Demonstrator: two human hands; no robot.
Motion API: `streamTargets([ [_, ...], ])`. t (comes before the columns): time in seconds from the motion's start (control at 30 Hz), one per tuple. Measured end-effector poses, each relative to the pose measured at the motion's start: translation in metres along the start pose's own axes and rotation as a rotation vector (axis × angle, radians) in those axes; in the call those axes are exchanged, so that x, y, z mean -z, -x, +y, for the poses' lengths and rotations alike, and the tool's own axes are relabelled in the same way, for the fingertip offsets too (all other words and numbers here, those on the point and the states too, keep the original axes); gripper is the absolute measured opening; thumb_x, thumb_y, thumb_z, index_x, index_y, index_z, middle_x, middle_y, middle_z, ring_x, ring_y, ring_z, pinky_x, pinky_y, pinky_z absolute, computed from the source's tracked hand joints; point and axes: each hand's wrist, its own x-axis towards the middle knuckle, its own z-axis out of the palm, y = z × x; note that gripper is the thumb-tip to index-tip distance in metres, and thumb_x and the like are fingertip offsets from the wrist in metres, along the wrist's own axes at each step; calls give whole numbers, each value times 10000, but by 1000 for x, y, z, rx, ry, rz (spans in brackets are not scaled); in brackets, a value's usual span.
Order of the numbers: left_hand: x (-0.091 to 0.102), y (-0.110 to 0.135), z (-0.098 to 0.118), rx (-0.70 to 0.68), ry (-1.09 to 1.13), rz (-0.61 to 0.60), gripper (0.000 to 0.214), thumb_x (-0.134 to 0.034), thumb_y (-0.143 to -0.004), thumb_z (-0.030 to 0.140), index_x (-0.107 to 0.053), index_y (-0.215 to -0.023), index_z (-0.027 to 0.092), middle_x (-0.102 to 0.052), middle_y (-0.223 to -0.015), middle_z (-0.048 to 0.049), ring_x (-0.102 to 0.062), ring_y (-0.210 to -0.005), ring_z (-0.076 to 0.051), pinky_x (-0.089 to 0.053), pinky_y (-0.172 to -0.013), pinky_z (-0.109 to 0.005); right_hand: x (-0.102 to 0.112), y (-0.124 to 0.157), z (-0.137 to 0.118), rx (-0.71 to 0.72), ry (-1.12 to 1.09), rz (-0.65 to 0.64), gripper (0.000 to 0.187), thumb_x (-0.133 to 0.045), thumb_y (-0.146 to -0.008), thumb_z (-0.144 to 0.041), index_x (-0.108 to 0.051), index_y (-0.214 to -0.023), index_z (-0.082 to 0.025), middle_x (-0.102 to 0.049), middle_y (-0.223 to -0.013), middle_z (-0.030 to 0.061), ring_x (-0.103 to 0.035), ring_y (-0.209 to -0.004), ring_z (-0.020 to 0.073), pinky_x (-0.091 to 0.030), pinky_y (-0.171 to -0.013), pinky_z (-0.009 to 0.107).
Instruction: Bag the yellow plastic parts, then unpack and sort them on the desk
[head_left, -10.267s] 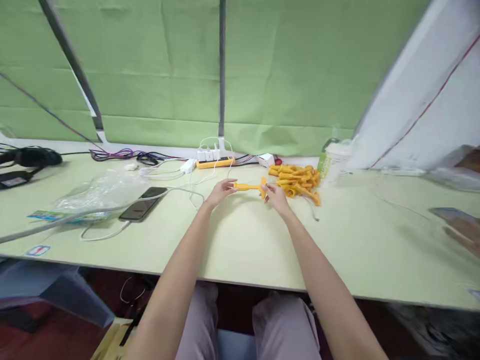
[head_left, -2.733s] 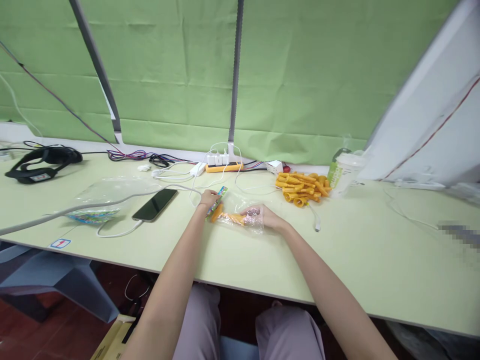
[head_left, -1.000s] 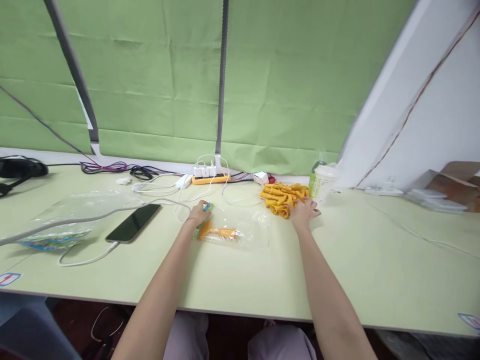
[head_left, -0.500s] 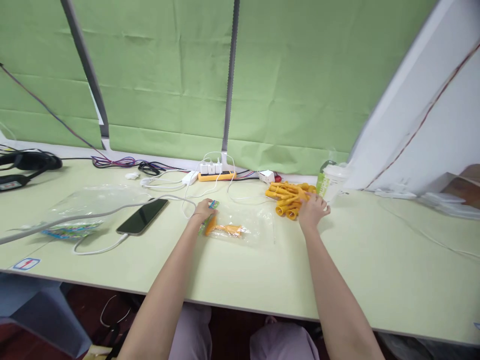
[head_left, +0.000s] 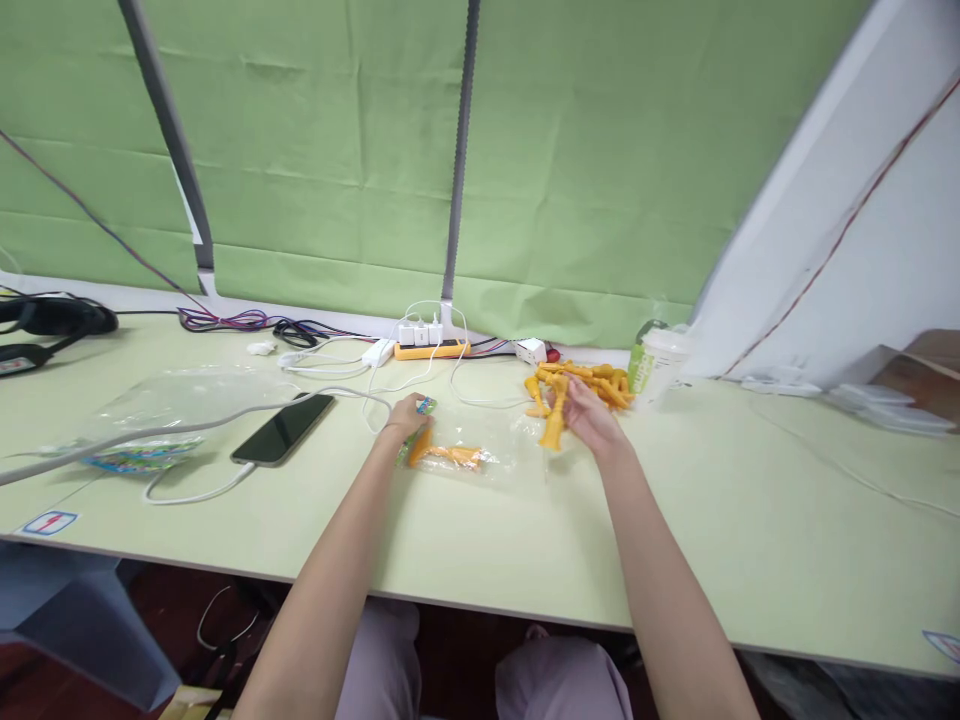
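My left hand [head_left: 406, 417] is closed on the coloured header end of a clear plastic bag [head_left: 510, 455], which lies flat on the table. Inside that bag is an orange-yellow toy horn [head_left: 454, 456]. To the right, my right hand [head_left: 592, 418] grips a yellow toy horn [head_left: 554, 425], its flared end pointing down toward me. Just behind that hand lies a pile of similar yellow horns [head_left: 611, 385], partly covered by my fingers.
A lidded cup [head_left: 660, 368] stands right of the pile. Left of the bag lie a phone [head_left: 283, 430] on a white cable and more clear packaging [head_left: 202, 395]. A power strip [head_left: 431, 350] with plugs sits at the back, and headphones [head_left: 56, 330] lie far left.
My right hand has drawn a yellow horn off the pile, toward me and to the left. The pile has shifted and spread. My left hand stays on the bag.
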Motion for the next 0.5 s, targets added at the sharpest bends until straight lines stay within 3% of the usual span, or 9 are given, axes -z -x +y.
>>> streamTargets([
  [0.23,0,0,-2,4,43,-10,491,-678,-727,202,-555,-1200,154,-643,-1145,-117,-622,-987,-198,-444,-754,-226,-14,18,-9,-353,430,-488,342,-675,-733,-368,-506,-980,-202,-619,-702,-30,-629,-570,136,-500,-672,287],
  [0.33,0,-1,-3,-2,27,-20,487,-667,-728,206,-553,-1200,167,-647,-1137,-102,-615,-989,-193,-446,-753,-223,-28,17,-8,-372,630,-458,287,-675,-736,-317,-536,-950,-185,-634,-620,-34,-624,-512,138,-492,-678,289],
  [0.5,-1,-2,-4,-8,16,-21,484,-656,-718,212,-551,-1189,189,-654,-1114,-76,-598,-1012,-185,-442,-759,-215,-61,14,1,-303,895,-233,238,-625,-750,-314,-629,-957,-198,-694,-722,2,-663,-641,164,-470,-742,296],
])
